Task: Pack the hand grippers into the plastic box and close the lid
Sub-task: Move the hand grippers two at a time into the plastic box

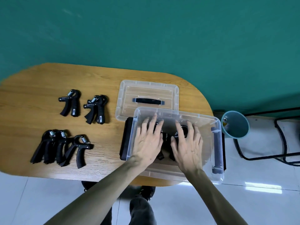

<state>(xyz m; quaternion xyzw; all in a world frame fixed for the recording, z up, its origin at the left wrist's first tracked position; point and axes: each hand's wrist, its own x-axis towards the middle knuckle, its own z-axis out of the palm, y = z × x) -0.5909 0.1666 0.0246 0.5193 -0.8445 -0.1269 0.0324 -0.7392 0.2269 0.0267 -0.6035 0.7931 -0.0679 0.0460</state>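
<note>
A clear plastic box (211, 174) stands at the table's right end. Both my hands are inside it, palms down, fingers spread. My left hand (148, 140) and my right hand (189, 143) each rest on black hand grippers (167, 137) lying on the box floor, mostly hidden under them. The clear lid (123, 101) with a black handle lies flat behind the box. On the left of the table lie two hand grippers (70, 103) (95, 109) at the back and a cluster of three (60, 148) nearer me.
The wooden table (40, 82) has rounded ends; its front edge runs just below the box. A dark flat object (125, 140) lies under the box's left side. A teal funnel-shaped object (235, 124) and black cables sit on the floor to the right.
</note>
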